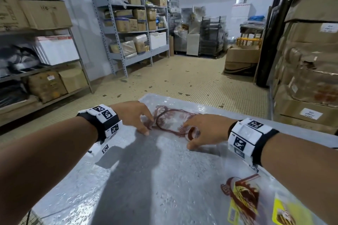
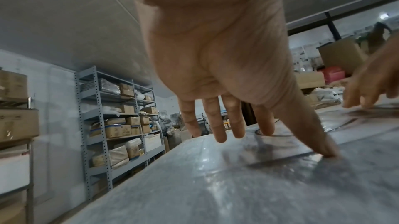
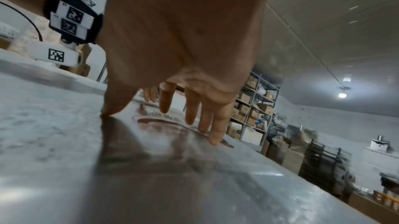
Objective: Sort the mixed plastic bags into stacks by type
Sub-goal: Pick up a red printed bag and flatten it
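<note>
A clear plastic bag with a dark red oval print (image 1: 172, 120) lies flat on the far part of the steel table (image 1: 137, 179). My left hand (image 1: 139, 118) is spread over its left edge, thumb tip down on the table beside it (image 2: 328, 152). My right hand (image 1: 197, 131) rests on its right end with straight fingers, thumb pressed on the tabletop (image 3: 110, 110). The red print (image 3: 164, 122) shows under those fingers. A second clear bag with a red and yellow print (image 1: 247, 201) lies at the near right, under my right forearm.
Grey metal shelves with cardboard boxes (image 1: 135, 22) stand to the left and at the back. Tall stacked cartons (image 1: 309, 55) rise right of the table. A tiled floor (image 1: 182, 78) stretches beyond the table's far edge.
</note>
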